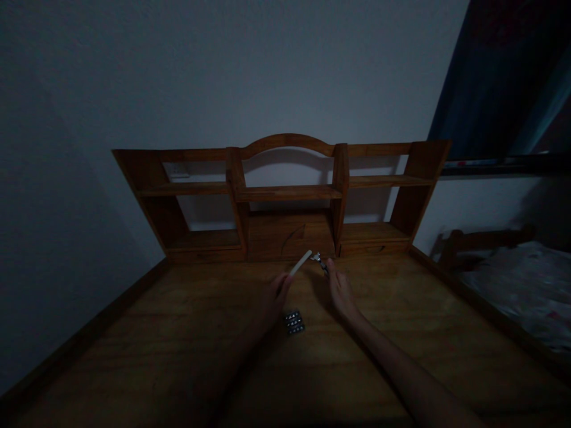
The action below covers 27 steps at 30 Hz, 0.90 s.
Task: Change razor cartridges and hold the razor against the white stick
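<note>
Both of my hands are raised over the wooden desk, in dim light. My left hand (280,289) is closed around the lower end of a flat pale stick (301,261) with a rounded tip, which slants up to the right. In my right hand (339,285) is a small shiny metal tool (319,261), its bright head pointing up and left towards the stick's tip. A narrow gap seems to lie between the two. Below my hands, a small dark block with rows of silvery spots (294,322) lies on the desk, close to my left wrist. Its kind is too dark to tell.
A wooden shelf unit (288,193) with several compartments stands along the back of the desk (187,345), against a pale wall (214,71). To the right are a bed with a light patterned cover (526,285) and a dark curtained window (495,89).
</note>
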{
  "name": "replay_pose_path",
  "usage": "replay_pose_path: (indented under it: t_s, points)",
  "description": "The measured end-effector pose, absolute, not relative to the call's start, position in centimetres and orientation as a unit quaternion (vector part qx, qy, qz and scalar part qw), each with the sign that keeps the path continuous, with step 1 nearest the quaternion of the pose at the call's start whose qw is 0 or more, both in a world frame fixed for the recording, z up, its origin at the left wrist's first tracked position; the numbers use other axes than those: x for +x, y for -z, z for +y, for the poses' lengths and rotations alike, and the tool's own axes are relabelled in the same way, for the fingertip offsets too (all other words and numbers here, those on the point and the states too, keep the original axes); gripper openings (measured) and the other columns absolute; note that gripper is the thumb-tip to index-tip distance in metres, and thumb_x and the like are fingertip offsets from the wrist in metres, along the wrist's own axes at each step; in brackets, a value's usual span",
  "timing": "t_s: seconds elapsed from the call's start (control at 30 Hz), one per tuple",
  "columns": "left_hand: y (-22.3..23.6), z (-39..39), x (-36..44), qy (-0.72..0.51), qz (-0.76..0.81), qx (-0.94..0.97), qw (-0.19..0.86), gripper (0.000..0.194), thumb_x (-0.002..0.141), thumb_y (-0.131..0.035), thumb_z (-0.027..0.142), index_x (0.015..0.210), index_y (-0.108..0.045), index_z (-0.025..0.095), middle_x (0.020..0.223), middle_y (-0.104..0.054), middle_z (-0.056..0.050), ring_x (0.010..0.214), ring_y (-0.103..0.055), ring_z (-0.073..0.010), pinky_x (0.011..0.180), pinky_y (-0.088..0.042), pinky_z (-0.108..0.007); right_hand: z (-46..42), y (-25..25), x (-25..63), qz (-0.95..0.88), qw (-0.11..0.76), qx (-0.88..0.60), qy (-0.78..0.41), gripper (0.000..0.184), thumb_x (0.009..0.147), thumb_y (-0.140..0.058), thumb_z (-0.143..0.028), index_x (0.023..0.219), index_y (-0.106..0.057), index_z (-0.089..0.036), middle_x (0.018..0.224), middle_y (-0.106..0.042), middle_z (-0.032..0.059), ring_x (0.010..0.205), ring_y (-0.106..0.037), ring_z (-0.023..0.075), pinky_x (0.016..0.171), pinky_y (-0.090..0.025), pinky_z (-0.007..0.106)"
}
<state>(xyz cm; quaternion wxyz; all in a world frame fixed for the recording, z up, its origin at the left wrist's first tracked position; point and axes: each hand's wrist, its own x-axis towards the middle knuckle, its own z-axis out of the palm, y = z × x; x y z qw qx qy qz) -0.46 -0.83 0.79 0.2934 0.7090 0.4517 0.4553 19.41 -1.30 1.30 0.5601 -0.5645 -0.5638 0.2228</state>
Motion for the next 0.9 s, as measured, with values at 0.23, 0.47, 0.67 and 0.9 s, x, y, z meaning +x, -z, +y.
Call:
replay_pose_path:
  t_s: [0.23, 0.47, 0.67, 0.9]
  points:
    - [-0.95, -1.0, -0.62, -0.455, 0.454, 0.704, 0.302, 0.039, 0.094, -0.036, 0.051, 0.102, -0.061, 0.022, 0.098, -0.068, -0.002, 0.089, -0.062, -0.0175, 0.081, -0.047, -0.028, -1.32, -1.32, 19.37, -0.577, 0.557, -0.553, -0.228, 0.062, 0.091, -0.028, -0.066, 0.059, -0.053, -0.018, 0.052, -0.047, -0.0004, 0.053, -0.046, 0.016, 0.052, -0.025, 0.025]
    - [-1.04, -1.16, -0.5, -0.466, 0.457, 0.699, 0.292, 0.04, 0.094, -0.035, 0.052, 0.098, -0.061, 0.022, 0.097, -0.068, -0.002, 0.091, -0.062, -0.0181, 0.084, -0.047, -0.029, -1.54, -1.55, 19.36, -0.576, 0.558, -0.553, -0.227, 0.064, 0.089, -0.031, -0.068, 0.062, -0.06, -0.017, 0.053, -0.05, 0.0023, 0.056, -0.048, 0.0173, 0.054, -0.03, 0.026]
    - [-1.13, -1.33, -0.48, -0.44, 0.459, 0.71, 0.304, 0.04, 0.093, -0.036, 0.053, 0.1, -0.062, 0.023, 0.098, -0.068, -0.002, 0.091, -0.062, -0.0185, 0.082, -0.047, -0.028, -1.51, -1.5, 19.24, -0.575, 0.56, -0.553, -0.221, 0.062, 0.089, -0.032, -0.066, 0.066, -0.061, -0.017, 0.056, -0.053, 0.0029, 0.059, -0.049, 0.0181, 0.055, -0.03, 0.026]
    - [-1.23, -1.42, -0.41, -0.459, 0.46, 0.695, 0.308, 0.041, 0.093, -0.035, 0.053, 0.101, -0.062, 0.022, 0.096, -0.068, -0.002, 0.088, -0.062, -0.0179, 0.08, -0.047, -0.028, -1.16, -1.03, 19.41, -0.576, 0.556, -0.555, -0.224, 0.06, 0.093, -0.03, -0.062, 0.06, -0.054, -0.018, 0.054, -0.047, 0.0, 0.055, -0.046, 0.0167, 0.055, -0.027, 0.026]
